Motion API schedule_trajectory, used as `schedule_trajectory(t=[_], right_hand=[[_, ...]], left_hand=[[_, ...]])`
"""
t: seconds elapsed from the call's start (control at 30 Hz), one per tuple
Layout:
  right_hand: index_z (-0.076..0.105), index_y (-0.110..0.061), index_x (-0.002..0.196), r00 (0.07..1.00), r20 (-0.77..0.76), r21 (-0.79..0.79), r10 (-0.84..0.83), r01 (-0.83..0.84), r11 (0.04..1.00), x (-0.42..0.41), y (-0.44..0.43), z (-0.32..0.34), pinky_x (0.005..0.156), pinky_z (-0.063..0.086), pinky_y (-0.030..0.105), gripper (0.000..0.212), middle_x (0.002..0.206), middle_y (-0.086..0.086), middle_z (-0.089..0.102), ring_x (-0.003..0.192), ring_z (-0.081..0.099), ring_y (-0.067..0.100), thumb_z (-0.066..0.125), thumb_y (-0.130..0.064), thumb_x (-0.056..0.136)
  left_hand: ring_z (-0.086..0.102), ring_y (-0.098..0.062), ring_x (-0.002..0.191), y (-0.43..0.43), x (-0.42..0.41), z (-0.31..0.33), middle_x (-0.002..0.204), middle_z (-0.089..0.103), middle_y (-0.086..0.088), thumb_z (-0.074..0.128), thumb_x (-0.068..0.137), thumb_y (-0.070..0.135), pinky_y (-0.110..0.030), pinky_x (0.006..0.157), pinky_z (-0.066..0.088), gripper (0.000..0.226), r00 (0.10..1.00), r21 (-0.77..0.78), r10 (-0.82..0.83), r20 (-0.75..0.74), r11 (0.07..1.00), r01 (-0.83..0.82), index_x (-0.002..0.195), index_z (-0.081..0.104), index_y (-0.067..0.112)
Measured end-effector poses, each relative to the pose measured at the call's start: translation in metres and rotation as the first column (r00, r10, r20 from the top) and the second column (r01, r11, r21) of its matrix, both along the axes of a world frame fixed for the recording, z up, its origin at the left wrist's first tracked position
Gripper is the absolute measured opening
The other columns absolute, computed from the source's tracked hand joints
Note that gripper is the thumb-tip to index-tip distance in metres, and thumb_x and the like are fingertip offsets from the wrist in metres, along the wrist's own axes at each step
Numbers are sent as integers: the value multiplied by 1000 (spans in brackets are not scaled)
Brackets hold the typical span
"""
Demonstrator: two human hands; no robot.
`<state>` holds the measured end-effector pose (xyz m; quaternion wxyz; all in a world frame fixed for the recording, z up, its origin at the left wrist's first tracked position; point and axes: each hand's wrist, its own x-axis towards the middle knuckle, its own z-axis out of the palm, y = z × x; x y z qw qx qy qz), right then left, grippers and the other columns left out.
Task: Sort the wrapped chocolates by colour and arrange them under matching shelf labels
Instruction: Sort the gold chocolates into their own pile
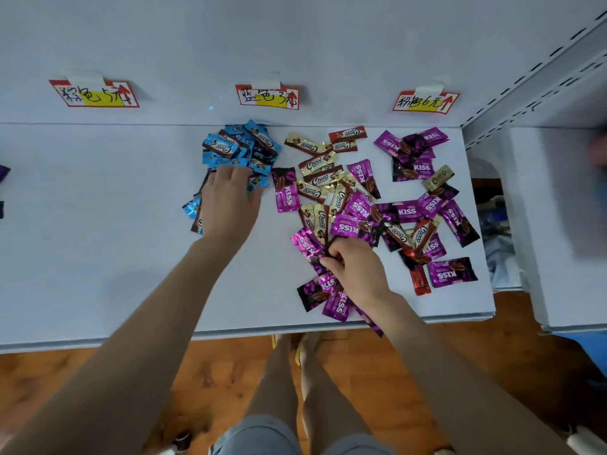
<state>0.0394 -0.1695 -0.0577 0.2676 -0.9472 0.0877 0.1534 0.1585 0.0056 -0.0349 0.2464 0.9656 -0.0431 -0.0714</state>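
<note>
On the white shelf (98,241), a heap of blue chocolates (239,146) lies under the middle label (267,96). My left hand (230,201) lies flat on the near part of that heap, fingers straight. Purple KISS chocolates (412,152) sit under the right label (425,101). A mixed spread of gold, purple and red chocolates (361,205) covers the shelf's right half. My right hand (356,267) pinches purple wrappers (308,243) at the spread's near edge, with more purple ones (323,295) under the wrist. The left label (95,93) has nothing below it.
A grey slotted shelf upright (532,73) rises at the right, with a second white shelf (565,224) beyond it. A dark purple wrapper (4,172) shows at the far left edge. The shelf's front edge (98,343) overhangs a wooden floor (65,382) and my legs.
</note>
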Motion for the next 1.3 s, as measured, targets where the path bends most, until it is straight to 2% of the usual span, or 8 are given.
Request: schedule_trajectory(t=[0.13,0.27,0.47,0.6,0.83,0.97,1.07,1.3], right_hand=[[61,-5,93,996,-2,46,-92,92,995,-6,-10,5,73,45,31,23,88,7,61,86,54,21,56,-27,91],[60,-3,94,976,-3,75,-219,219,973,-13,-22,10,67,46,32,22,84,8,62,78,57,22,56,-25,91],[58,-4,100,951,-8,75,-308,308,949,-19,-29,10,68,48,32,23,83,2,56,77,56,19,54,-25,92],[59,-4,97,945,24,60,-325,323,944,-20,-30,8,70,50,37,23,86,9,63,79,59,22,55,-25,92],[62,-7,91,952,58,-59,-301,304,951,-11,-45,8,62,44,30,27,84,3,57,87,55,21,55,-33,90],[62,-6,105,954,141,-19,-264,269,963,30,-52,12,81,48,37,28,99,9,63,95,56,23,50,-28,94],[61,-5,105,965,153,-56,-213,224,973,69,-54,10,81,49,40,27,101,12,62,96,56,26,51,-28,94],[55,-5,106,988,-48,-159,-145,136,978,101,-58,-2,72,43,34,35,101,12,62,94,58,30,60,-34,87]], left_hand=[[55,-32,94,-38,4,-10,109,53,-17,52,94,28,-38,73,44,31,983,25,-89,-160,995,95,106,54,0],[56,-35,101,-64,11,-21,119,49,-21,58,90,39,-39,76,45,50,955,147,-59,-291,984,105,116,47,-3],[57,-34,95,-72,15,-27,115,50,-19,70,84,26,-36,66,39,48,956,157,-3,-293,986,51,114,44,0],[55,-32,89,-67,13,-29,108,54,-19,59,91,22,-36,64,37,26,959,143,-50,-279,985,93,102,49,0],[44,-24,79,-56,0,-22,108,46,-17,66,84,27,-33,63,36,34,950,110,-117,-290,982,154,98,50,1],[43,-20,77,-46,-24,-17,97,40,-10,65,81,21,-30,60,35,31,935,109,-138,-327,977,182,101,51,3],[40,-21,82,-37,-44,-17,95,37,-8,64,81,22,-31,66,35,30,906,143,-158,-393,962,230,100,48,4],[40,-19,78,-48,-50,-19,86,38,-3,57,77,65,-32,63,35,56,915,229,-84,-395,956,186,83,41,12]])
